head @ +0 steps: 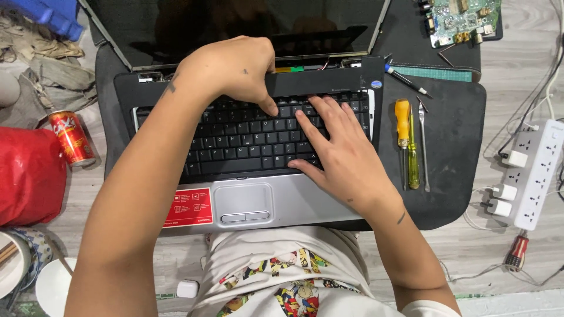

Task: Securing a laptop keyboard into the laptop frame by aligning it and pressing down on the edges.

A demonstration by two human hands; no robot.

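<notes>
1. The laptop [247,176] lies open on a dark mat [452,135], which rests on a pale wood-grain floor; its base sits right against the person's lap.
2. The left hand [232,70] curls over the strip above the keyboard [247,138], fingers bent, thumb tip pressing at the top key row. Whether it grips the strip or only rests there cannot be told.
3. The right hand [341,149] lies flat and spread on the right part of the keyboard, fingers extended, holding nothing.
4. The screen [235,26] is dark and cut off by the top edge; the hinge area shows exposed parts, too small to make out.
5. Right of the laptop on the mat lie a yellow-handled screwdriver [403,126], a thinner yellow one [413,158] and a slim metal tool [423,144].
6. A circuit board [464,17] is cut off at the top right.
7. A white power strip [537,173] is partly cropped at the right edge.
8. A red can [71,138] stands left, beside a red bag [26,176].
</notes>
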